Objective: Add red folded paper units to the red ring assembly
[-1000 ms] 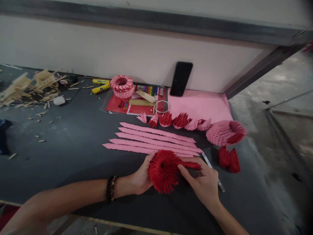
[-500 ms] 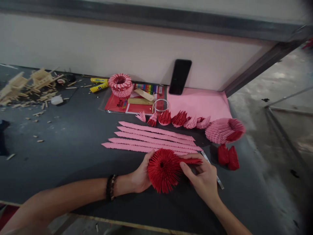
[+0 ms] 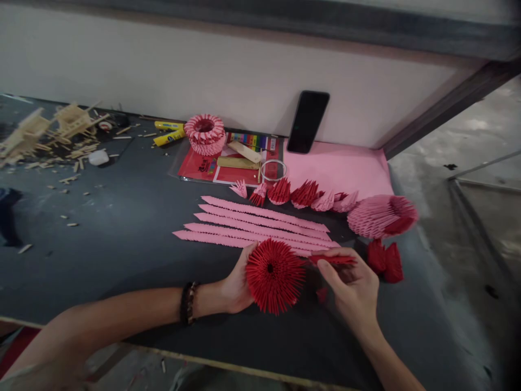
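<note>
My left hand [image 3: 237,282] is closed on the side of a round red folded-paper piece [image 3: 277,278], whose spiky points fan out from a small dark centre hole. Between the thumb and fingers of my right hand [image 3: 350,285] is a short stack of red folded-paper pieces [image 3: 334,260], just right of the round piece. A small blurred red paper piece [image 3: 321,295] shows below that stack; whether it touches the table cannot be seen. Behind my hands lie several long pink folded-paper strips [image 3: 264,217], side by side.
Small red and pink paper clusters [image 3: 279,191] form a row toward a large pink paper piece [image 3: 380,216]. Two red bundles [image 3: 385,260] sit at the right. A phone [image 3: 308,122] leans on the wall. Glue sticks [image 3: 169,137], a paper ring [image 3: 204,134] and wooden models [image 3: 69,127] stand farther left.
My right hand has moved right with the red stack, away from the round piece. A small red paper piece now shows below it. The view has shifted slightly.
</note>
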`<control>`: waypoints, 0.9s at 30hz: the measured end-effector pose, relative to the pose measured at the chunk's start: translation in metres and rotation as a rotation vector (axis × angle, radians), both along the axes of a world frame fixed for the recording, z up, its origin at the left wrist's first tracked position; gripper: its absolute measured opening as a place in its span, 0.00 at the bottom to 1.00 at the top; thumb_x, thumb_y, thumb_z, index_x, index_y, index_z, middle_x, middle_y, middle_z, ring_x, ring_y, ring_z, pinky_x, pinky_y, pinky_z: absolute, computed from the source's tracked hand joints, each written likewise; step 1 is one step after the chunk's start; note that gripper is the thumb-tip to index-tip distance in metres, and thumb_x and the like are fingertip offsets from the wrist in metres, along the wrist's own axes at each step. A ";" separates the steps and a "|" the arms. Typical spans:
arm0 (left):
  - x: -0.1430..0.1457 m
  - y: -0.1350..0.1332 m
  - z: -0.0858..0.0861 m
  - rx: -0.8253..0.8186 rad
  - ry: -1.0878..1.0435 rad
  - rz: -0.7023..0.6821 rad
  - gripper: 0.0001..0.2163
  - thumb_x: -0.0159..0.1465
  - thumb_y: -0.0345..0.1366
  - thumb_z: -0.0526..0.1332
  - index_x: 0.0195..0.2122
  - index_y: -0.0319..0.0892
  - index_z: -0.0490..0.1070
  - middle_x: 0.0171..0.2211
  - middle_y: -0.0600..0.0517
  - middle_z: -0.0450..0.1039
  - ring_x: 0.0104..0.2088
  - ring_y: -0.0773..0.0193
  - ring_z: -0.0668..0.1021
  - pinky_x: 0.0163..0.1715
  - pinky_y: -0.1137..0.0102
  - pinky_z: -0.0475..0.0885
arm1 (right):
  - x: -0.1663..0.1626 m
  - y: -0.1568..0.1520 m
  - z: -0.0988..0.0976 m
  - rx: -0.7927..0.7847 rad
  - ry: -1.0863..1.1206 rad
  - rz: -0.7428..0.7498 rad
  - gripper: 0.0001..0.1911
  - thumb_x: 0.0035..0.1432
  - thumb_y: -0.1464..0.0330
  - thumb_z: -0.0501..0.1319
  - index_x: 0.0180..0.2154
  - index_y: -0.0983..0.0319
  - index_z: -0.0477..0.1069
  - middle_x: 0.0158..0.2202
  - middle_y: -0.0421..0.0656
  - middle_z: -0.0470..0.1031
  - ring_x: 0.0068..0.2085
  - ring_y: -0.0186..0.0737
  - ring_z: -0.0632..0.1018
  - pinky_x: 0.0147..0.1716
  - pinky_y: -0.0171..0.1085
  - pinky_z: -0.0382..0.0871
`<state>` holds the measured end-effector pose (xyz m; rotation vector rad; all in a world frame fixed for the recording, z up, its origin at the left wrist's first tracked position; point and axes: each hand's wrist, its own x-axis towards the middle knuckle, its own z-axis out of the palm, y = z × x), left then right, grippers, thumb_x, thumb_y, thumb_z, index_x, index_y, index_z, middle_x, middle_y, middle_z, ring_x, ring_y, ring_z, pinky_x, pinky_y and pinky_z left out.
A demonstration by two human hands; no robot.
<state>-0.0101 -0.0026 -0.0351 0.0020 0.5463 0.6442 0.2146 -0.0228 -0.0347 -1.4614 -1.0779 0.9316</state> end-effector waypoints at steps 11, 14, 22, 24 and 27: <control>0.006 0.001 0.005 -0.053 -0.005 0.043 0.23 0.74 0.48 0.48 0.52 0.41 0.79 0.48 0.43 0.82 0.56 0.50 0.80 0.62 0.54 0.69 | -0.001 0.000 0.003 -0.158 -0.200 0.178 0.14 0.61 0.57 0.67 0.41 0.60 0.79 0.24 0.35 0.63 0.26 0.35 0.63 0.26 0.36 0.57; 0.006 0.000 0.004 -0.040 0.020 0.032 0.25 0.75 0.49 0.47 0.50 0.40 0.80 0.46 0.42 0.83 0.55 0.49 0.80 0.61 0.54 0.69 | -0.001 0.000 0.003 -0.212 -0.217 0.189 0.16 0.59 0.55 0.69 0.32 0.62 0.80 0.22 0.36 0.63 0.25 0.35 0.63 0.26 0.37 0.56; 0.006 0.001 0.005 -0.004 0.035 0.010 0.23 0.73 0.50 0.51 0.54 0.42 0.79 0.46 0.43 0.83 0.55 0.48 0.80 0.61 0.55 0.68 | -0.010 -0.004 0.003 -0.229 -0.241 0.157 0.18 0.57 0.54 0.70 0.26 0.61 0.79 0.20 0.36 0.61 0.24 0.33 0.59 0.24 0.36 0.52; 0.006 0.001 0.006 -0.006 0.037 -0.005 0.25 0.73 0.51 0.49 0.54 0.43 0.79 0.46 0.43 0.83 0.56 0.47 0.80 0.60 0.54 0.69 | -0.012 -0.004 0.002 -0.233 -0.220 0.168 0.18 0.58 0.53 0.69 0.26 0.60 0.79 0.20 0.36 0.63 0.23 0.34 0.60 0.24 0.37 0.53; 0.005 0.002 0.008 0.008 0.018 -0.037 0.26 0.74 0.53 0.46 0.56 0.46 0.78 0.47 0.43 0.83 0.57 0.46 0.79 0.59 0.53 0.70 | -0.011 -0.002 0.004 -0.221 -0.230 0.153 0.17 0.58 0.54 0.70 0.27 0.59 0.80 0.19 0.37 0.64 0.23 0.36 0.61 0.23 0.37 0.55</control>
